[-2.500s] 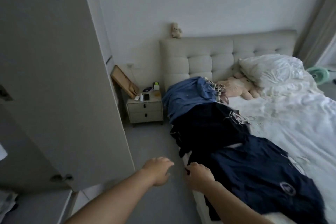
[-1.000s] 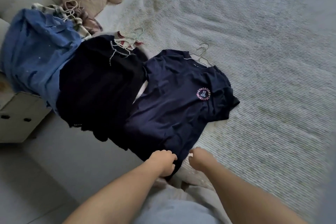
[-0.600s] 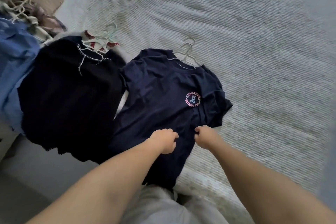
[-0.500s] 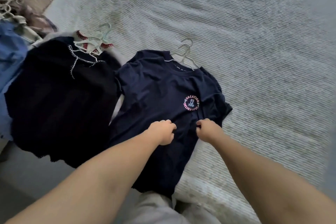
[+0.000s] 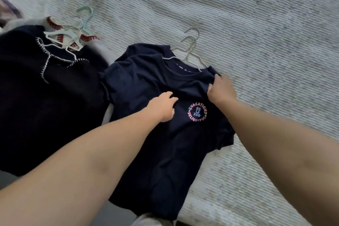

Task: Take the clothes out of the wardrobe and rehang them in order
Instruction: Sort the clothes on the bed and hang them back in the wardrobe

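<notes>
Both hands had moved up the shirt since 0.5 s ago: right hand (image 5: 221, 89) now pinched the navy T-shirt (image 5: 165, 148) at its shoulder nr the collar, left hand (image 5: 162, 106) lay curled on its chest w/ grip unclear, shirt flat on the striped bedspread (image 5: 266, 33), wire hangers (image 5: 190, 49) at its neck, black garment (image 5: 45, 106) alongside.

A bed (image 5: 256, 24) under a pale ribbed cover fills the view in dim, soft light.
</notes>
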